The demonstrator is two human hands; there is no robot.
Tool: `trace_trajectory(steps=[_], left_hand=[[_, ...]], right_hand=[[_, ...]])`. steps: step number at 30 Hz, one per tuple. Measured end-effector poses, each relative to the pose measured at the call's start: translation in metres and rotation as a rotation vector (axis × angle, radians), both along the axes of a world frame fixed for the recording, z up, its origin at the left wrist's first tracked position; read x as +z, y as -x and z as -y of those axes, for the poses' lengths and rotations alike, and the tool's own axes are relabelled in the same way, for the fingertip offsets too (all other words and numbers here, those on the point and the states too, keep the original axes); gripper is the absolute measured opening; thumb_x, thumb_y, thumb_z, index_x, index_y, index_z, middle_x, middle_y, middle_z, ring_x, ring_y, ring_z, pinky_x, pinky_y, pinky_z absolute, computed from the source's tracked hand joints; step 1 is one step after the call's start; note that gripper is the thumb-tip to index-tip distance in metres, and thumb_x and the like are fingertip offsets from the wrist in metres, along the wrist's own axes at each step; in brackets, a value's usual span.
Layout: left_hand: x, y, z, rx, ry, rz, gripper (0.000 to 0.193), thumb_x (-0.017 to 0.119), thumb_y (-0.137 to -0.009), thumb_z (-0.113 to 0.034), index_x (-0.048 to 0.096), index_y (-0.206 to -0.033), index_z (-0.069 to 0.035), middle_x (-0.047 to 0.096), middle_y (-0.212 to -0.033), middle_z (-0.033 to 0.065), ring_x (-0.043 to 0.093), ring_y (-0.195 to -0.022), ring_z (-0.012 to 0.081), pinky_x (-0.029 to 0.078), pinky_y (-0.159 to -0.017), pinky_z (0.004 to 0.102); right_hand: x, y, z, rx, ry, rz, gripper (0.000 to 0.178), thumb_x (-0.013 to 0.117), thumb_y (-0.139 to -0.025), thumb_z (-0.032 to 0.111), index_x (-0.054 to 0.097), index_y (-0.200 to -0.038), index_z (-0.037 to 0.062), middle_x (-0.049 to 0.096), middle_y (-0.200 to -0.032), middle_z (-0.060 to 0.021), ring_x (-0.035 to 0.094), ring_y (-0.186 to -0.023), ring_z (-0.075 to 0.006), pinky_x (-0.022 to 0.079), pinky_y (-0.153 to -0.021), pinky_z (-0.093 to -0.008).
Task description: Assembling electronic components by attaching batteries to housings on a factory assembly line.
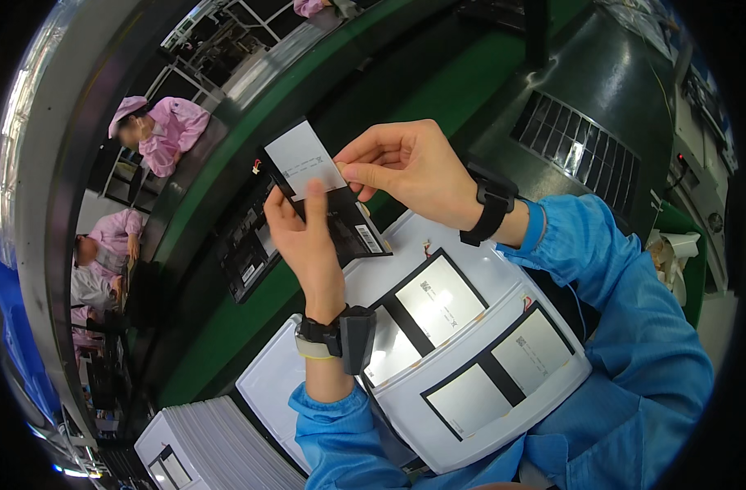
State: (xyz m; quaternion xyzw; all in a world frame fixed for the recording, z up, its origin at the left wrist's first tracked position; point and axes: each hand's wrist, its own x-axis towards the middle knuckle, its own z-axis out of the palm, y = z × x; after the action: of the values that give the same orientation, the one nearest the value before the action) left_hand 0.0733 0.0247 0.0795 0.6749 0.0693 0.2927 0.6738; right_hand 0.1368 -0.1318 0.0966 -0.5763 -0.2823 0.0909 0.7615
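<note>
A flat black battery pack [298, 151] with a pale silver panel is tilted up in front of me. My left hand [309, 249] grips it from the near side, thumb lying across the panel. At its right edge, my right hand [418, 171] pinches with thumb and fingertips; any small tab between them is too small to make out. A short red lead with a white connector [256, 168] sticks out at the pack's far left corner. Below my hands, similar packs [463, 402] lie in overlapping white trays [491, 445], each with two silver panels.
A green conveyor belt [205, 347] runs past the trays, carrying a dark open device chassis [246, 265]. Stacked white trays [226, 441] stand at lower left. A black gridded panel [577, 151] lies at right, above a green bin [696, 269]. Several people in pink [173, 135] sit across the line.
</note>
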Motion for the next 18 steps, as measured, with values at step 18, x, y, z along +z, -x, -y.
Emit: trace_trajectory(steps=[18], left_hand=[[-0.001, -0.001, 0.002, 0.114, -0.004, 0.180, 0.064, 0.062, -0.098, -0.040, 0.040, -0.136, 0.006, 0.057, -0.126, 0.0171, 0.061, -0.113, 0.0268, 0.050, -0.094, 0.0374]], right_hand=[[-0.002, 0.029, -0.007, -0.030, 0.043, 0.395, 0.013, 0.071, -0.086, 0.001, 0.071, -0.098, -0.0040, 0.070, -0.088, -0.0088, 0.069, -0.076, -0.0117, 0.056, -0.069, -0.0230]])
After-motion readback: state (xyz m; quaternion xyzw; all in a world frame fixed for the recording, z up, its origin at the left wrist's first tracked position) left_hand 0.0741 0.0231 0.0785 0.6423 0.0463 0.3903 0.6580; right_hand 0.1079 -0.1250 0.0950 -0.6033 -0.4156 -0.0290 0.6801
